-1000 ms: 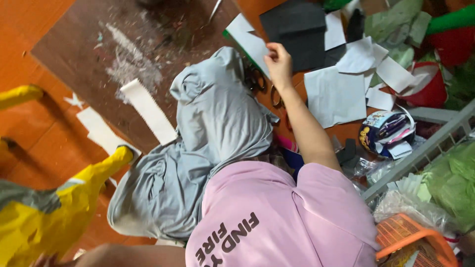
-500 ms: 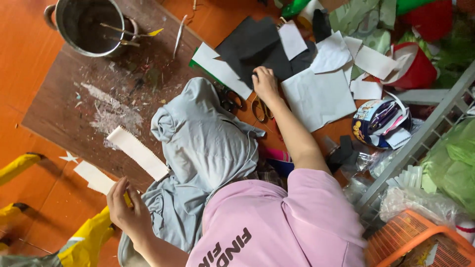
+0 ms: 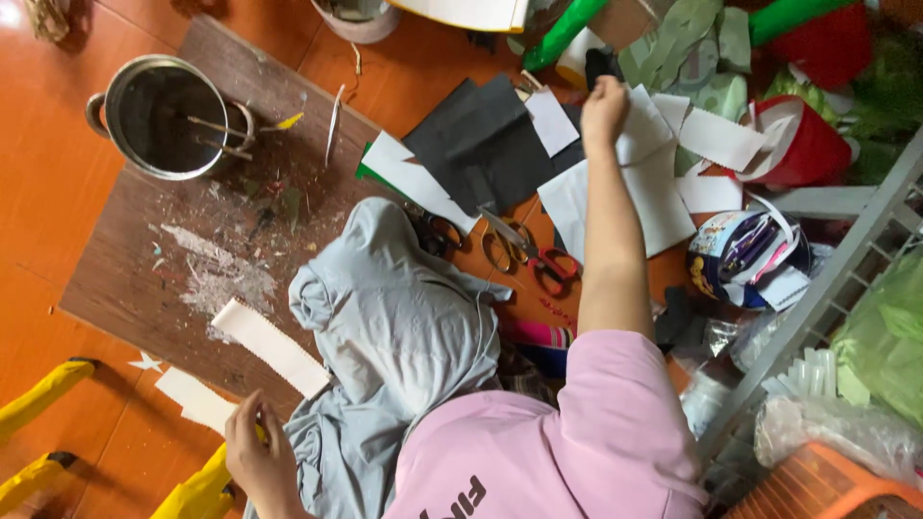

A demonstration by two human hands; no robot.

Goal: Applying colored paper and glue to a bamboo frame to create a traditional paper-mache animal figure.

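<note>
The person in the pink shirt (image 3: 567,452) sits on the orange floor and stretches the right hand (image 3: 604,108) far out over a heap of paper pieces. The fingers of this hand are curled together and they pinch the edge of a white paper sheet (image 3: 663,192), which lies just beside them and under them; so the hand is closed on the paper, not flat. Close beside these fingers there are black paper sheets (image 3: 481,144) and more white paper scraps (image 3: 716,139), and a red bowl (image 3: 817,144) stands a little further on the same side as the scraps. Near the forearm, between it and the grey cloth (image 3: 394,327), two pairs of scissors (image 3: 538,259) lie on the floor. The left hand (image 3: 255,452) is low, near the body, at the border of the grey cloth. Its fingers are bent and seem to close around something small and yellow, but I cannot tell what it is. Just beside these fingers lies a white paper strip (image 3: 269,346) on a brown board (image 3: 144,279), and a smaller white piece lies next to it. Well apart from both hands, at the far corner of the board, stands a metal pot (image 3: 168,115) with some sticks inside.
</note>
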